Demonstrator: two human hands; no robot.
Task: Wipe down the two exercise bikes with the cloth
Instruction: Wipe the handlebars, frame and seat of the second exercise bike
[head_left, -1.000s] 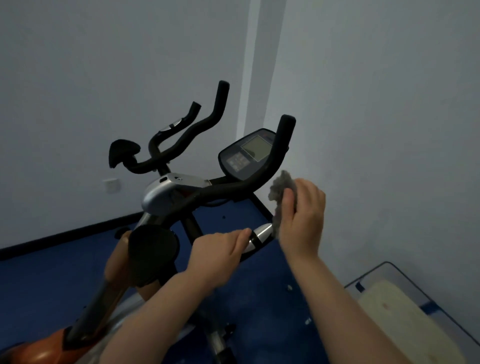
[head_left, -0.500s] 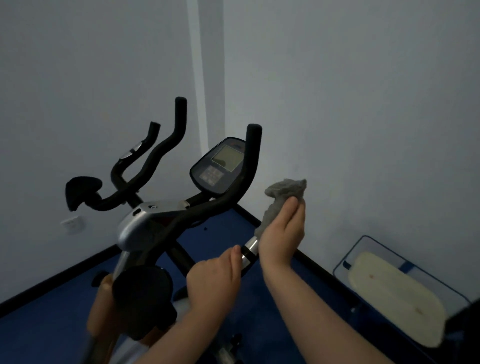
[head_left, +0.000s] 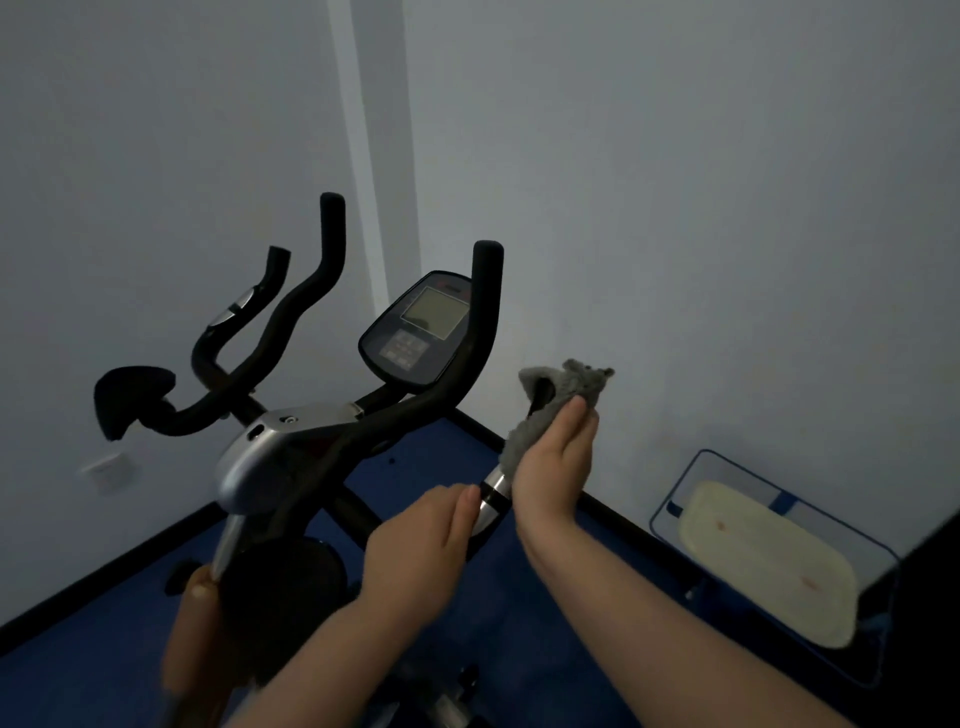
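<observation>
An exercise bike stands in the room's corner, with black handlebars (head_left: 447, 384), a silver centre housing (head_left: 260, 457) and a console (head_left: 421, 332). My right hand (head_left: 553, 467) holds a fluffy grey cloth (head_left: 566, 389) against the silver end of the near right grip (head_left: 493, 491); the thumb is hidden. The cloth sticks up past my fingertips. My left hand (head_left: 421, 540) grips the same bar just below the silver band. The bike's orange frame (head_left: 189, 639) shows blurred at the lower left.
White walls close in behind and to the right of the bike. A blue-rimmed clear bin (head_left: 675, 499) with a cream board (head_left: 769, 561) sits on the blue floor (head_left: 545, 649) at the right. A wall socket (head_left: 106, 470) is low on the left wall.
The view has swung right, so the bike sits further left. My right hand with the cloth has slid from the upright bar down to the silver grip end. My left hand stays on the bar.
</observation>
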